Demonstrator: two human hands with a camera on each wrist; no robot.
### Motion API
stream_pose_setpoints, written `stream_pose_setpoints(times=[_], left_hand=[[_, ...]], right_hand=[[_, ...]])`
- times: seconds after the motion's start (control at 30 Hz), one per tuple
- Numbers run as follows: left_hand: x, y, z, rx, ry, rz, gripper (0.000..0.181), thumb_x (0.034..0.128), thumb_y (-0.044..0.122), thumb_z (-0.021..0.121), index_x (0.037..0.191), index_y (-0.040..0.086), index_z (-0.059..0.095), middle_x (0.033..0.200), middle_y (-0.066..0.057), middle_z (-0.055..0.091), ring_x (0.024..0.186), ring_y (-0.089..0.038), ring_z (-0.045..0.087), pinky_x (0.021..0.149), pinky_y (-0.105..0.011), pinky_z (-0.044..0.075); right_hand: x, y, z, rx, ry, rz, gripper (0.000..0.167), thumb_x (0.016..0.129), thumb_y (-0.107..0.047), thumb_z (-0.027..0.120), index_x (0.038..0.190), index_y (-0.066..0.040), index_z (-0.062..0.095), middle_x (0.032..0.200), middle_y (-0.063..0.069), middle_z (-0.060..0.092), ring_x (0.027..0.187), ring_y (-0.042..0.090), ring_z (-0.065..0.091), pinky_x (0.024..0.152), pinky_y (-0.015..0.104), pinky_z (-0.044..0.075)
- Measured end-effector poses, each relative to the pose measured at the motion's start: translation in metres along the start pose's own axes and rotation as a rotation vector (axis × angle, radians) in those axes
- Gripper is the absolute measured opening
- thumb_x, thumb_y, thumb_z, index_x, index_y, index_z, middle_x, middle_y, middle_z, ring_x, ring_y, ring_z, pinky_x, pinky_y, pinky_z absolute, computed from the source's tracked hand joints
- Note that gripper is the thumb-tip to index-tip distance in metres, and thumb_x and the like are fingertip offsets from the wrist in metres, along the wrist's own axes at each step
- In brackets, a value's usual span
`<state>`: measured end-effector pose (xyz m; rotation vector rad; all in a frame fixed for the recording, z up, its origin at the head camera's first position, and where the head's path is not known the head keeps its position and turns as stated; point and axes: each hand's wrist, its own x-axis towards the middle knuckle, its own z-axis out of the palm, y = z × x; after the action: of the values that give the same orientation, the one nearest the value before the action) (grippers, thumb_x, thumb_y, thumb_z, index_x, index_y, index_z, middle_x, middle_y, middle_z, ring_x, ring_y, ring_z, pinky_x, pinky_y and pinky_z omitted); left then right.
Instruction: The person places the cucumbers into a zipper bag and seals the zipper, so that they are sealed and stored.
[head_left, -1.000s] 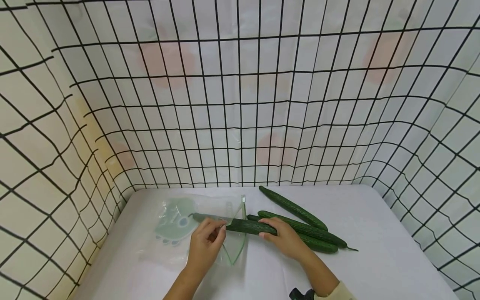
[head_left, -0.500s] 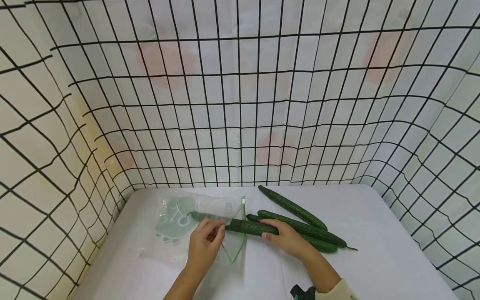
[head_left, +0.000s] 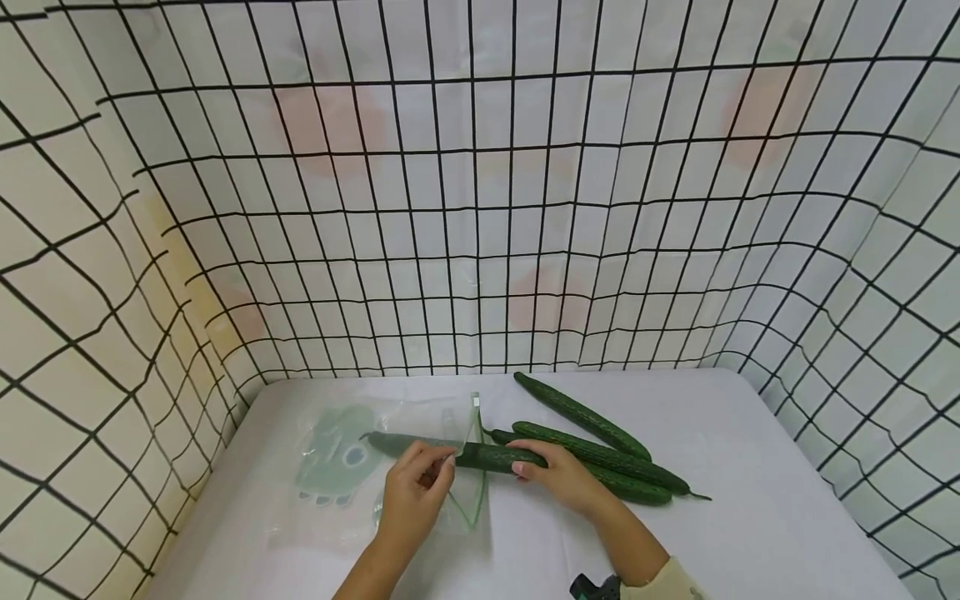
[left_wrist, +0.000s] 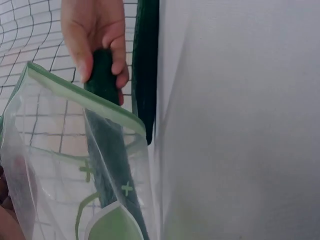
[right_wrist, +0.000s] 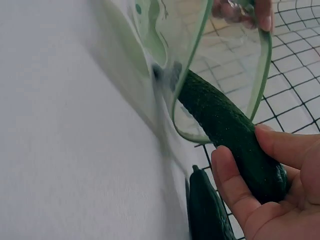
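A clear zip bag (head_left: 337,500) with a pale green print and green rim lies on the left of the table. The left hand (head_left: 416,492) pinches the bag's upper edge at its mouth. The right hand (head_left: 562,477) grips the near end of a cucumber (head_left: 491,457), whose far part is inside the bag, seen through the plastic. In the right wrist view the cucumber (right_wrist: 220,112) passes through the open mouth, with the right hand's (right_wrist: 280,185) thumb and fingers around its blunt end. The left wrist view shows the bag's green rim (left_wrist: 85,97) across the cucumber (left_wrist: 107,150).
Right of the bag lie three more cucumbers: one at the back (head_left: 581,412), and two side by side (head_left: 615,457) partly behind the right hand. A black wire grid (head_left: 472,208) stands around the white table (head_left: 750,517). A black device sits by the right sleeve.
The cucumber and the right hand have shifted slightly left, with more of the cucumber inside the bag. The bag's mouth has moved a little left. The left hand keeps its pinch.
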<state>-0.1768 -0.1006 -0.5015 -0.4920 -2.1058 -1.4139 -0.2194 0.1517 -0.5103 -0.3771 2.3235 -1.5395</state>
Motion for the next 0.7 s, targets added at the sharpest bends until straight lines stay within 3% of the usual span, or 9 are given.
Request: stream_pose_setpoints(times=[0.2, 0.43, 0.6, 0.7], left_hand=[[-0.002, -0.001, 0.004, 0.035, 0.01, -0.009, 0.02, 0.084, -0.01, 0.073, 0.096, 0.005, 0.077, 0.08, 0.005, 0.055, 0.063, 0.001, 0.048, 0.047, -0.016, 0.047], [-0.002, 0.001, 0.002, -0.003, -0.021, 0.033, 0.02, 0.0872, -0.006, 0.073, 0.099, 0.01, 0.077, 0.082, 0.009, 0.056, 0.064, 0.002, 0.049, 0.047, -0.015, 0.048], [-0.003, 0.002, 0.002, -0.006, -0.034, 0.054, 0.02, 0.0874, -0.005, 0.072, 0.099, 0.01, 0.077, 0.082, 0.009, 0.056, 0.064, 0.002, 0.05, 0.047, -0.015, 0.049], [-0.003, 0.0, 0.003, -0.004, -0.034, 0.053, 0.02, 0.0859, -0.008, 0.073, 0.098, 0.008, 0.077, 0.081, 0.007, 0.056, 0.063, 0.002, 0.05, 0.046, -0.015, 0.048]], right_hand=[[0.008, -0.008, 0.014, 0.064, 0.005, -0.01, 0.051, 0.098, -0.035, 0.066, 0.143, -0.012, 0.057, 0.123, 0.008, 0.069, 0.105, 0.021, 0.07, 0.101, 0.05, 0.053], [0.018, -0.014, 0.029, 0.148, 0.003, -0.045, 0.049, 0.099, -0.031, 0.066, 0.142, -0.009, 0.056, 0.15, 0.021, 0.049, 0.108, 0.027, 0.071, 0.102, 0.043, 0.056], [0.027, -0.012, 0.039, 0.213, 0.007, -0.057, 0.055, 0.101, -0.031, 0.063, 0.146, -0.002, 0.05, 0.155, 0.025, 0.041, 0.111, 0.032, 0.071, 0.108, 0.046, 0.052], [0.032, -0.01, 0.045, 0.33, -0.016, -0.042, 0.059, 0.102, -0.027, 0.062, 0.147, 0.006, 0.044, 0.152, 0.028, 0.041, 0.114, 0.034, 0.069, 0.11, 0.046, 0.051]])
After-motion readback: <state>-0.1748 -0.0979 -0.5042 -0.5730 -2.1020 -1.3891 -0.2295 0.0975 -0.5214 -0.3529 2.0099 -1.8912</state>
